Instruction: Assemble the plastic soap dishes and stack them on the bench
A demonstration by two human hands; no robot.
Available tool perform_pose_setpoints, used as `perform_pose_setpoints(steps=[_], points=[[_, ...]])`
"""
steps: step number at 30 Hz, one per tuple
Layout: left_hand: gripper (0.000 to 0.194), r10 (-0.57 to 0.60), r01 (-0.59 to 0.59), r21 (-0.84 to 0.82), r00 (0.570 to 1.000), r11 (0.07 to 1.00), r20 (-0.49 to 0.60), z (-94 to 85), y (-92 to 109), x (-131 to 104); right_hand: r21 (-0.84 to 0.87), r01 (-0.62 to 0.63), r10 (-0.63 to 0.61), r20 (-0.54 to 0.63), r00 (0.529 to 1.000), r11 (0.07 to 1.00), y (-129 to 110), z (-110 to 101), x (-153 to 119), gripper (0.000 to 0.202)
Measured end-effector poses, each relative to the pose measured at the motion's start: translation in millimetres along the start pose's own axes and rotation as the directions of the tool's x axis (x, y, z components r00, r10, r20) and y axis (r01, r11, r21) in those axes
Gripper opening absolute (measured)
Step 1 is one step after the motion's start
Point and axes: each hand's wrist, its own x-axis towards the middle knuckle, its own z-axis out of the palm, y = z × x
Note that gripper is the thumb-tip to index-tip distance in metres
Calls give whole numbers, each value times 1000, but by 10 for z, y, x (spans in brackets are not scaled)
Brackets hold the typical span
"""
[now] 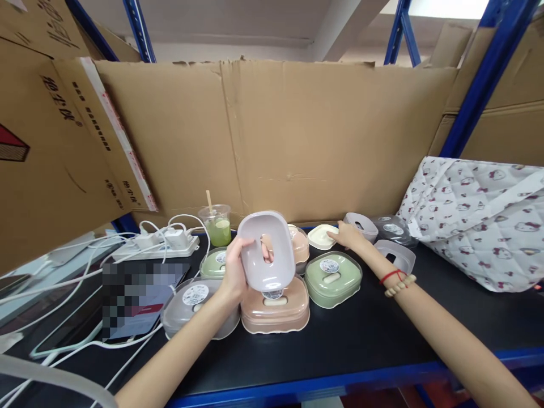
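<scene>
My left hand [234, 263] grips a pale grey plastic dish [272, 226] by its left side, raised and tilted up toward me. Fingertips show through the oval slot in its middle. At the back of the shelf, my right hand [346, 235] has its fingers on the edge of a small cream plastic piece [318, 238]; the grip is partly hidden. Below the raised dish sits a pink lidded box [276, 323] with a clear cover. A green lidded box [334, 280] stands to its right, and a grey lidded box [204, 323] to its left.
Another green box [210, 266] and a drink cup [221, 226] stand behind on the left. Cables run from a power strip [182, 246] past a tablet [144, 306]. Slotted grey pieces [397, 255] and a quilted bag [476, 221] lie right. Cardboard [297, 141] closes the back.
</scene>
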Motion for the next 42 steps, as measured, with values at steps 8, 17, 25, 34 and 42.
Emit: perform_pose_setpoints(steps=[8,17,25,34,42], points=[[40,-49,41,-167,998,985,-48,74,49,-15,27,-91,91,-19,996,996,11,177,125,46],[54,-158,129,-243,982,961,-102,57,43,-5,358,102,44,-379,924,928,-126,-116,-41,50],[48,-206,167,-232,967,958,-153,177,36,-91,826,486,-111,-476,873,285,-531,-90,-698,61],[49,-120,59,-195,941,979,-317,159,-32,-94,974,158,-421,-76,904,164,-781,94,-1171,51],[42,2,-17,-91,986,996,-166,134,-49,-96,967,180,-439,-83,895,183,-729,68,-1179,57]])
